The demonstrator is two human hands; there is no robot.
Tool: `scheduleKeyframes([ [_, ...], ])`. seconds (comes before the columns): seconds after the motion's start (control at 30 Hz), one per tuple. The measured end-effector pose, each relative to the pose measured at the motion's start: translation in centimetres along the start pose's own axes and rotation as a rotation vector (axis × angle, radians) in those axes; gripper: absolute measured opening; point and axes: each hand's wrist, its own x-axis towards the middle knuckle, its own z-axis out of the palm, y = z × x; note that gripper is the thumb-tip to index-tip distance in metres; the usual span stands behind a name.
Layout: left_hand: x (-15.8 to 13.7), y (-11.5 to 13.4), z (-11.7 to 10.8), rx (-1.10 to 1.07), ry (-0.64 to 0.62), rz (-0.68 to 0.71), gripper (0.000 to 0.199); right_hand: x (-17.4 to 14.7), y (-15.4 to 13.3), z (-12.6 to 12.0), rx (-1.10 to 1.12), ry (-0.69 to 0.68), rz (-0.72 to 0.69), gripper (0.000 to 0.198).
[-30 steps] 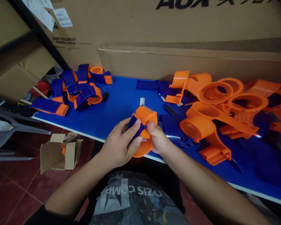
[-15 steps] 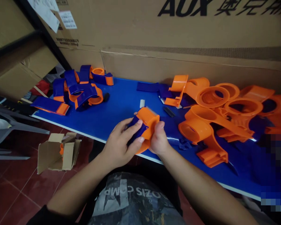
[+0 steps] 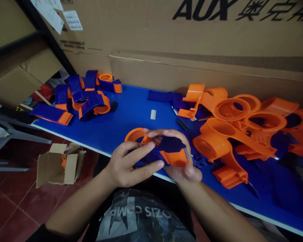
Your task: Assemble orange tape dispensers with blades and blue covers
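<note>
Between both hands, above the table's front edge, is an orange and blue tape dispenser [image 3: 175, 157]. Its orange ring points to the left and its flap end to the right. My left hand [image 3: 131, 164] grips the dispenser's blue side, fingers laid across it. Around the flap end curls my right hand [image 3: 185, 169], its fingers behind and its thumb at the right. Part of the dispenser is hidden by the fingers. Just beyond lie a small pale metal strip [image 3: 153, 114] and a black strip [image 3: 183, 124].
On the blue table [image 3: 121, 116], several blue-and-orange dispensers [image 3: 91, 102] lie at the left. Several orange dispenser bodies [image 3: 217, 134] are heaped at the right among blue pieces [image 3: 159, 95]. A large cardboard box [image 3: 141, 37] stands behind. An open carton [image 3: 50, 164] sits on the floor.
The dispenser has been turned: its ring now shows at the left and its flap end at the right. My right hand has moved from its side to wrap around that end.
</note>
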Motion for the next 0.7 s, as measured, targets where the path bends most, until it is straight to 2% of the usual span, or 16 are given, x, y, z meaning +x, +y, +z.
scheduleKeyframes([
  [0.17, 0.3, -0.7, -0.1, 0.044, 0.0, 0.063, 0.036, -0.1, 0.1, -0.5, 0.003, 0.011, 0.037, 0.039],
  [0.27, 0.4, -0.8, -0.1, 0.02, 0.013, 0.059, 0.038, 0.0, 0.3, -0.9, -0.003, 0.015, 0.05, 0.04],
  [0.4, 0.2, -0.6, -0.3, -0.041, 0.014, 0.016, 0.04, 0.0, 1.1, -1.5, 0.004, -0.022, 0.023, 0.046],
  [0.57, 0.3, -0.1, -0.3, -0.106, 0.03, -0.029, 0.045, -0.3, 1.7, -1.7, 0.007, -0.021, 0.094, 0.049],
  [0.7, 1.3, 0.6, -0.5, -0.228, -0.026, -0.176, 0.048, -0.3, 1.6, -1.6, 0.017, -0.015, 0.146, 0.047],
])
